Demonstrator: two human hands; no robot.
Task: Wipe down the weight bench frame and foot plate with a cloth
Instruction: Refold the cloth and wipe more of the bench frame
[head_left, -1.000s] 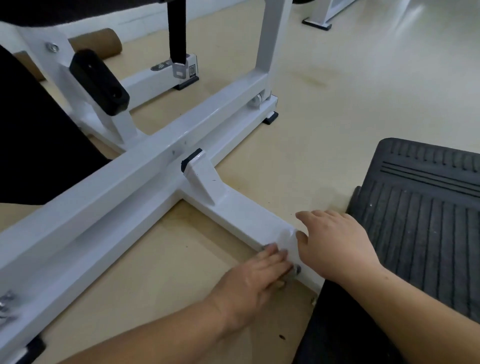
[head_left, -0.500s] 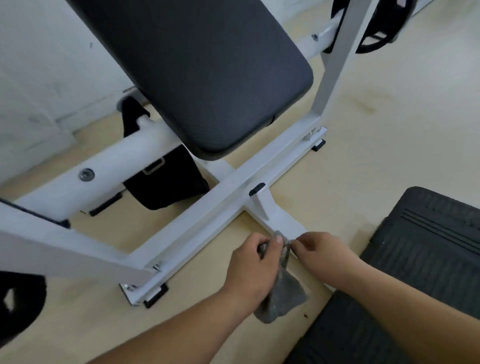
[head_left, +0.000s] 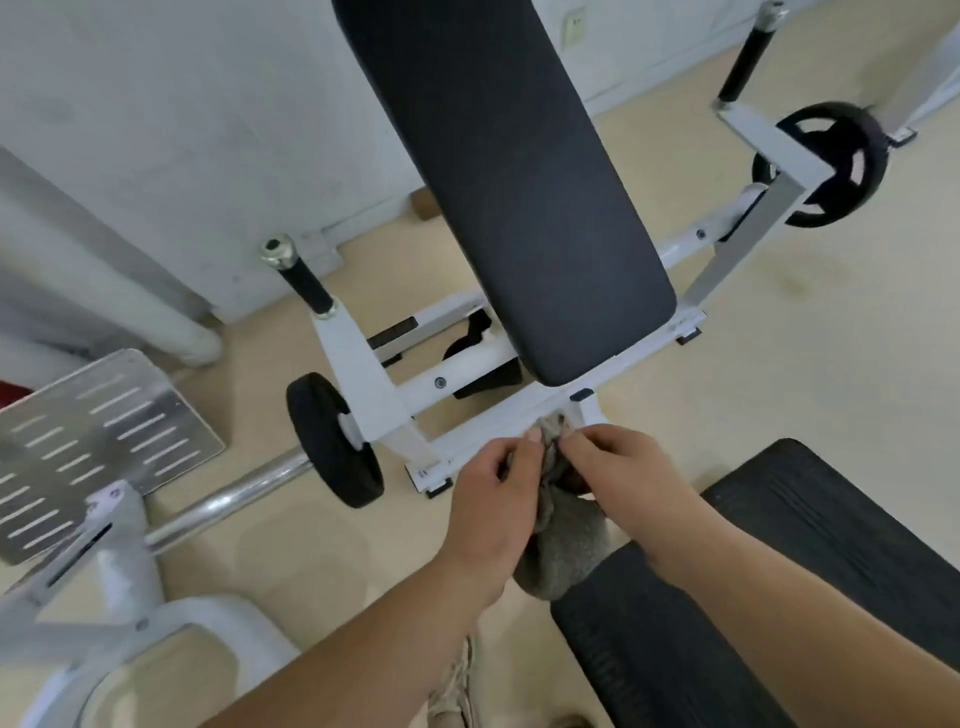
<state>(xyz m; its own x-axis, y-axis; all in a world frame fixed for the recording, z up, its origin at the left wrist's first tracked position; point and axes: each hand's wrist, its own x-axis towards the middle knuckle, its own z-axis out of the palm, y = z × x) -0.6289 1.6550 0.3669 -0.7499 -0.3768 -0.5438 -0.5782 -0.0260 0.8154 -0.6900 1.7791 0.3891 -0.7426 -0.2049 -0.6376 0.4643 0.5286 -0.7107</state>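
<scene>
A grey cloth (head_left: 561, 551) hangs between my two hands in the lower middle of the head view. My left hand (head_left: 493, 499) pinches its top edge from the left, and my right hand (head_left: 618, 467) pinches it from the right. Both hands are held above the floor, over the white bench frame (head_left: 498, 421) where the short cross bar meets the long base rail. The black padded bench back (head_left: 519, 171) slopes up above that rail. The black ribbed foot plate (head_left: 810, 551) lies to the right, under my right forearm.
Black weight plates hang on the frame at the left (head_left: 332, 441) and far right (head_left: 831, 166). A chrome bar (head_left: 223, 504) and a slotted metal plate (head_left: 93, 436) of another machine stand at the left. A grey wall (head_left: 182, 130) is behind. My shoe (head_left: 457, 686) shows at the bottom.
I have risen, so the view pulled back from the base rail and takes in the whole bench. The cloth left the frame and now hangs lifted between both hands.
</scene>
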